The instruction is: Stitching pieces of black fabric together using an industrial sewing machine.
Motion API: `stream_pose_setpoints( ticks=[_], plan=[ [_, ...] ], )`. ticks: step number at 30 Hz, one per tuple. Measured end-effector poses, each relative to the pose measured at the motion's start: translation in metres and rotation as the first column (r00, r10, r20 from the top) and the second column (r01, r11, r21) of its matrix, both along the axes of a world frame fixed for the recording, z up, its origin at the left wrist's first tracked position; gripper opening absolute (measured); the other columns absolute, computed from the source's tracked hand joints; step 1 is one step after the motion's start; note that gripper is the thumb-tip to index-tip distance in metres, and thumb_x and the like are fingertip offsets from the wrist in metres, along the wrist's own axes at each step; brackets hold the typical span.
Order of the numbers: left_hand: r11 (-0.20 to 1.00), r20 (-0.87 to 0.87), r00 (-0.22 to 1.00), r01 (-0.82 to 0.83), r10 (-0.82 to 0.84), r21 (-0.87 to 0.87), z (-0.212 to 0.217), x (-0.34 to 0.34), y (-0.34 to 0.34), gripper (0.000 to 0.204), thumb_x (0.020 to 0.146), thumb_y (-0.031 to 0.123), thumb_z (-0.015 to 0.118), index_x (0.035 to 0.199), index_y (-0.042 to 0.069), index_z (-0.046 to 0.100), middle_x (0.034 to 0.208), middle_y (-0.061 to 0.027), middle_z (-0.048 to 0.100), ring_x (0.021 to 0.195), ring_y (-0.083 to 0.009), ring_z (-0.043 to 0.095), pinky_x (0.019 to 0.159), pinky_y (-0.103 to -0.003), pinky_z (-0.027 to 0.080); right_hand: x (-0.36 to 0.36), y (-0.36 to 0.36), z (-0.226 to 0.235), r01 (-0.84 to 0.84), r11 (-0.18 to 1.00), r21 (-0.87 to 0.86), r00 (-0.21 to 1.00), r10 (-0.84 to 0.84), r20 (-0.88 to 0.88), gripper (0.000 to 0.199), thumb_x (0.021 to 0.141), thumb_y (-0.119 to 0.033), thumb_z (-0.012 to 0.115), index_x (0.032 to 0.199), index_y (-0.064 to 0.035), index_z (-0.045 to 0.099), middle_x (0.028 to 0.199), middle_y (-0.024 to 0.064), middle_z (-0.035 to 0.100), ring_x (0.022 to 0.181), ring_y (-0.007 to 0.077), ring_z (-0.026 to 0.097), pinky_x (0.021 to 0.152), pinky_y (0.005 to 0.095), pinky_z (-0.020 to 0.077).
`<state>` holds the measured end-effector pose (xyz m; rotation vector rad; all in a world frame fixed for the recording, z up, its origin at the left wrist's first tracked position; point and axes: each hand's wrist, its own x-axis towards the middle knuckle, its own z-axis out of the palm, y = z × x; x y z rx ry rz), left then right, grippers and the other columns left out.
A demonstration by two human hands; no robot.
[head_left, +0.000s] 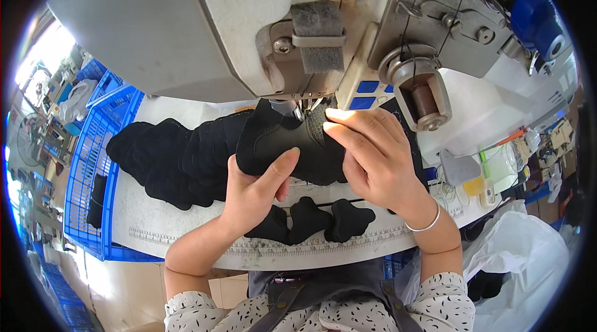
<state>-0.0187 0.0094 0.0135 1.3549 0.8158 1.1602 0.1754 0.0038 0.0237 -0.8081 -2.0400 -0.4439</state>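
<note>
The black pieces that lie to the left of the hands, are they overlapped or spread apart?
Overlapped: the black pieces form one long row, their edges showing one behind another, beside the left hand.

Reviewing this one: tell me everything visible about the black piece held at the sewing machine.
The black piece looks like flexible sheet material, with a smooth, faintly glossy face, a rounded left end and a curved seam-like line. A grainy, greyish patch shows toward its right. Its far part lies at the presser foot; whether the needle is in it cannot be told. The left grip holds its near edge, thumb on top; the right grip's fingertips meet the grainy side.
</note>
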Motion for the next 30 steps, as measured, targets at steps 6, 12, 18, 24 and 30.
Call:
stream_pose_setpoints(
  ticks=[6,12,18,24,30],
  plan=[
    [1.000,0.005,1.000,0.011,-0.011,0.022,-0.004,0.003,-0.001,0.019,0.088,0.017,0.059,0.074,0.004,0.059,0.052,0.0026,0.051,0.042,-0.0032,0.043,0.038,-0.019,0.032,0.001,0.000,0.000,0.014,1.000,-0.018,1.000,-0.014,0.000,0.039,0.059,0.008,0.054,0.097,0.0016,0.059,0.104,0.0113,0.060,0.084,0.0282,0.056,0.075,0.0374,0.0447],
    [1.000,0.010,1.000,-0.003,0.003,0.021,-0.002,0.006,-0.006,0.018,0.088,0.017,0.059,0.076,0.003,0.060,0.053,0.0019,0.052,0.043,-0.0031,0.044,0.038,-0.018,0.033,0.002,0.001,-0.001,-0.009,1.000,-0.010,1.000,0.009,0.016,0.039,0.058,0.009,0.053,0.096,0.0012,0.059,0.103,0.0111,0.060,0.082,0.0274,0.056,0.073,0.0367,0.0445],
    [0.999,0.023,1.000,-0.010,0.009,0.045,-0.001,0.011,-0.009,0.015,0.088,0.015,0.059,0.080,0.002,0.060,0.054,0.0013,0.052,0.043,-0.0035,0.045,0.038,-0.018,0.034,0.003,0.002,0.001,-0.008,1.000,0.004,1.000,0.008,0.018,0.040,0.057,0.009,0.052,0.096,0.0009,0.059,0.100,0.0109,0.060,0.079,0.0273,0.057,0.071,0.0360,0.0447],
    [1.000,0.017,1.000,0.001,-0.002,0.020,-0.002,0.006,-0.004,0.018,0.088,0.018,0.058,0.078,0.003,0.060,0.053,0.0014,0.052,0.042,-0.0038,0.044,0.038,-0.019,0.033,0.001,0.002,0.001,-0.012,1.000,-0.007,1.000,0.012,0.003,0.041,0.057,0.009,0.053,0.096,0.0009,0.059,0.101,0.0109,0.060,0.080,0.0278,0.057,0.071,0.0357,0.0449],
    [1.000,-0.012,1.000,0.002,-0.002,-0.002,0.000,0.003,-0.001,0.021,0.088,0.020,0.058,0.074,0.005,0.059,0.051,0.0018,0.051,0.041,-0.0038,0.044,0.037,-0.019,0.032,-0.001,0.000,0.000,0.003,1.000,-0.026,1.000,-0.003,0.020,0.043,0.057,0.007,0.054,0.099,0.0010,0.058,0.104,0.0109,0.059,0.085,0.0279,0.056,0.074,0.0364,0.0453]
  ],
)
